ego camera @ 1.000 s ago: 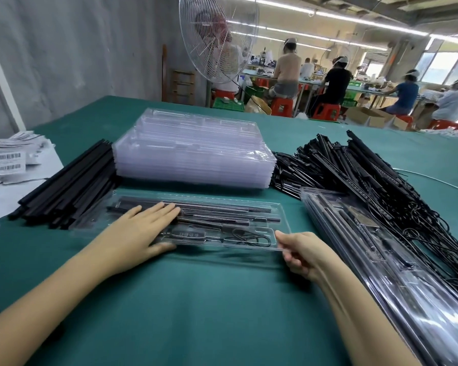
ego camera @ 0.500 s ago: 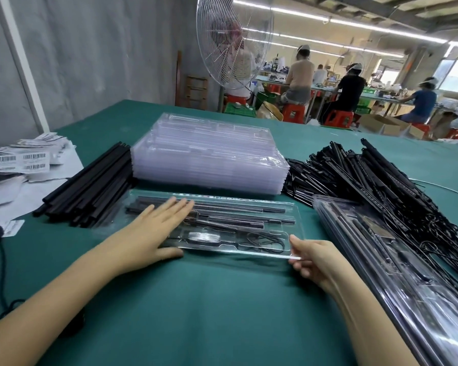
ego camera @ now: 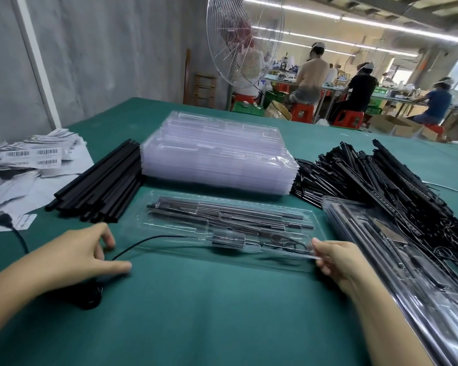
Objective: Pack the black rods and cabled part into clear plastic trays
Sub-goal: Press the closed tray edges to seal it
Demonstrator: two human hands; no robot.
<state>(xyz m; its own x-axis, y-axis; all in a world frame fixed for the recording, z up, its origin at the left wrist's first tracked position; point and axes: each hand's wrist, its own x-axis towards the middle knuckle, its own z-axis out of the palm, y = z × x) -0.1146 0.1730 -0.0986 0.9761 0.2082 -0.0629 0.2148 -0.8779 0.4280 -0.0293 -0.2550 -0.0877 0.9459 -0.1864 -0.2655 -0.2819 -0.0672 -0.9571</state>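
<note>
I see one clear plastic tray (ego camera: 175,228) lying flat on the green counter (ego camera: 209,318), dead centre in my feed. Its long far slots hold black rods (ego camera: 236,211) laid lengthwise, and its near slot holds the cabled part (ego camera: 228,237), with the coiled lead bunched at the tray's 3 o'clock end. The right hand (ego camera: 336,257) pinches the tray's near right corner, thumb on top of the rim and fingers curled beneath. The left hand (ego camera: 82,252) rests on the counter just off the tray's 8 o'clock corner, thumb stretched out and fingers loosely bent, gripping nothing that I can make out. A thin black cable (ego camera: 148,240) runs from the gap under that hand toward the tray. At 12 o'clock, just behind the tray, stands a stack of empty clear trays (ego camera: 217,165). A bundle of loose black rods (ego camera: 101,188) lies at 10 o'clock, a pile of cabled parts (ego camera: 381,186) at 2 o'clock, and overlapping filled trays (ego camera: 407,262) run from 3 toward 5 o'clock. Barcode labels (ego camera: 32,159) sit far out at 9 o'clock.
</note>
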